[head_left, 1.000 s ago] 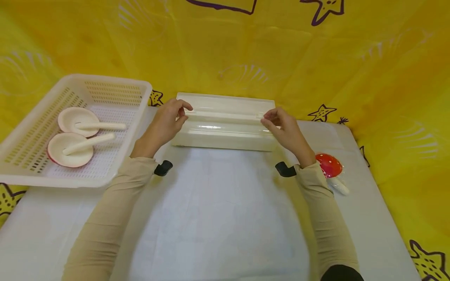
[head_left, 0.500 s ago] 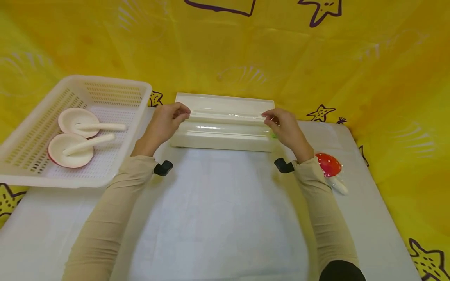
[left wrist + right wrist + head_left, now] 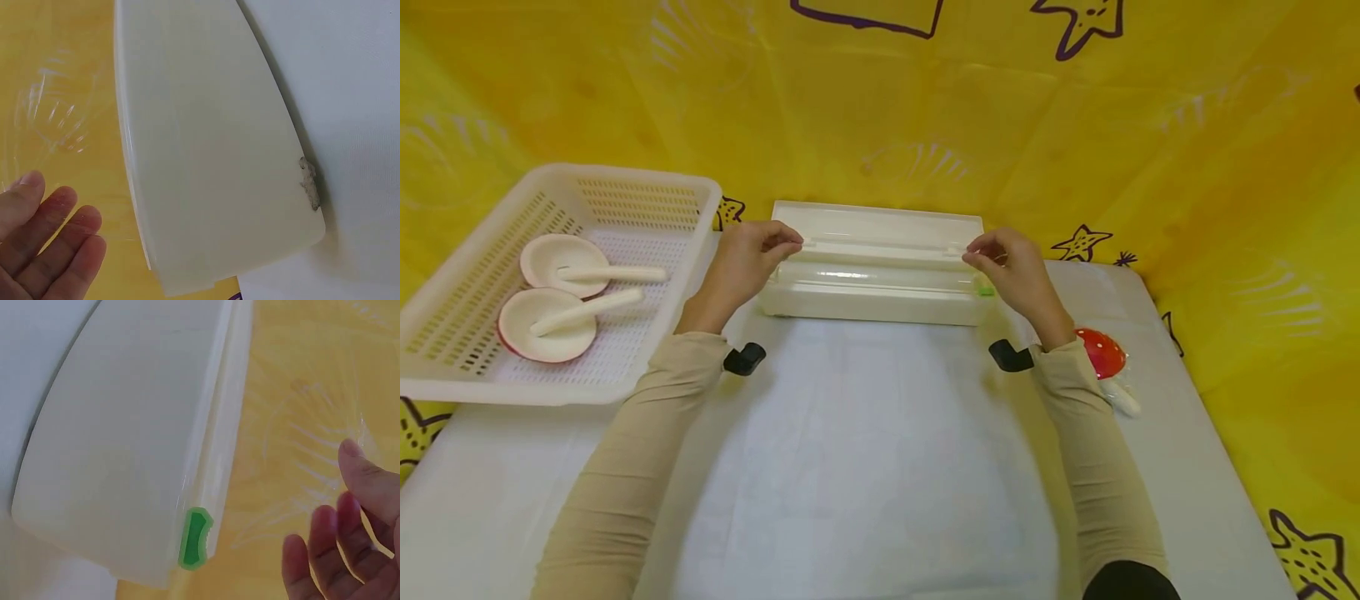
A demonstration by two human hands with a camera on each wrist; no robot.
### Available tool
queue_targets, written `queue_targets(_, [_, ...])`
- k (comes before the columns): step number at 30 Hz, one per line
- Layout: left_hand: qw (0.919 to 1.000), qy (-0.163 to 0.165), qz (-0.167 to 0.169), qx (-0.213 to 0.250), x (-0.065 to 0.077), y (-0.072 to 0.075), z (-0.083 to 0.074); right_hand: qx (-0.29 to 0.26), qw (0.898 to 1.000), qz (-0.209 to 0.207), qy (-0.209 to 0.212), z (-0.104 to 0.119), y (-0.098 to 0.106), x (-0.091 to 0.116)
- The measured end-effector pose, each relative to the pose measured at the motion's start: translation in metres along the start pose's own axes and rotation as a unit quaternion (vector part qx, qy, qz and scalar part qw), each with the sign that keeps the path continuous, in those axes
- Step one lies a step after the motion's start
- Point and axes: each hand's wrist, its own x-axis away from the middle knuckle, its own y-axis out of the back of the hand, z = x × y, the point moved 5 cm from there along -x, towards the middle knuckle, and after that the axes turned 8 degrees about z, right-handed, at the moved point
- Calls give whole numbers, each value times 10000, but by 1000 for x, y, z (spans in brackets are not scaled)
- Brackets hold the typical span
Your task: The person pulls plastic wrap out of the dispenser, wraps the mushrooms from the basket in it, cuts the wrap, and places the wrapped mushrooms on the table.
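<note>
A cream cling film dispenser [image 3: 872,307] with its lid [image 3: 880,221] raised stands at the back of the table. A green slide cutter [image 3: 195,540] sits at its right end. Clear cling film [image 3: 59,112] stretches between the two hands above the dispenser, wrinkled near the fingers. My left hand [image 3: 748,257] pinches the film's left side between thumb and fingers. On the opposite side my right hand [image 3: 1018,275] pinches the film, thumb against forefinger, its other fingers loosely curved in the right wrist view.
At left, a white plastic basket [image 3: 700,275] holds two white bowls [image 3: 550,325] with white spoons [image 3: 613,273]. A wrapped red, white-dotted bowl with a spoon [image 3: 1101,354] lies beside the right forearm. Yellow patterned cloth [image 3: 880,100] hangs behind the white-covered table [image 3: 865,467].
The left hand's fingers have closed together on the film. The right hand has shifted slightly, and the green cutter at the dispenser's right end has come into sight.
</note>
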Motion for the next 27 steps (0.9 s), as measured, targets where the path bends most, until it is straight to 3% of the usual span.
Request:
queue_targets(10, [10000,20,-43,-51,-2,1,1,-121,9984,493,-250,-1,4,4])
queue_targets(21, [10000,37,46,-42,-1,3,-2,23,9997,261,31,4,10,7])
queue_targets(27, [9999,59,80,-50,0,3,0,-358,9993,-104,-84,0,19,10])
